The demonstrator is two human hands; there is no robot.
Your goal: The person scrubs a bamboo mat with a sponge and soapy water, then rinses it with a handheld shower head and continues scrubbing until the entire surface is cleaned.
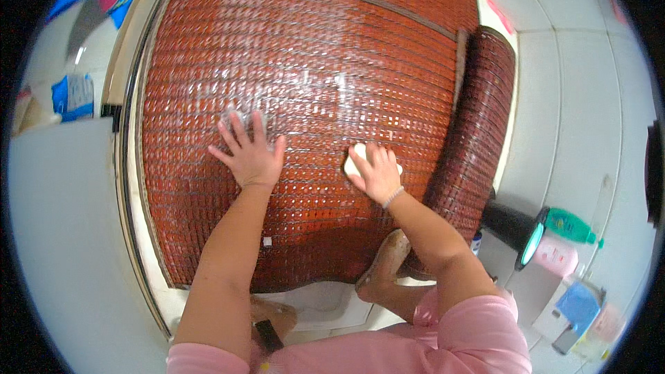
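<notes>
A wet reddish-brown mat [312, 208] of small tiles, likely bamboo, lies spread in front of me. My left hand [251, 156] rests palm down on it, fingers spread, with a little foam around the fingertips. My right hand [377, 174] grips a white rounded block [355, 159] against the mat's surface. Fingers cover most of that block, so I cannot tell whether it is soap or a brush. Along the right side, part of the mat is rolled up into a thick dark roll [478, 125].
Bottles, including a green one [571, 225] and a pink one [556, 255], stand by the tiled wall at right, near a black cylinder [509, 221]. A blue package [73, 97] sits at far left, beyond a pale panel [62, 221]. My foot [391, 253] is at the mat's near edge.
</notes>
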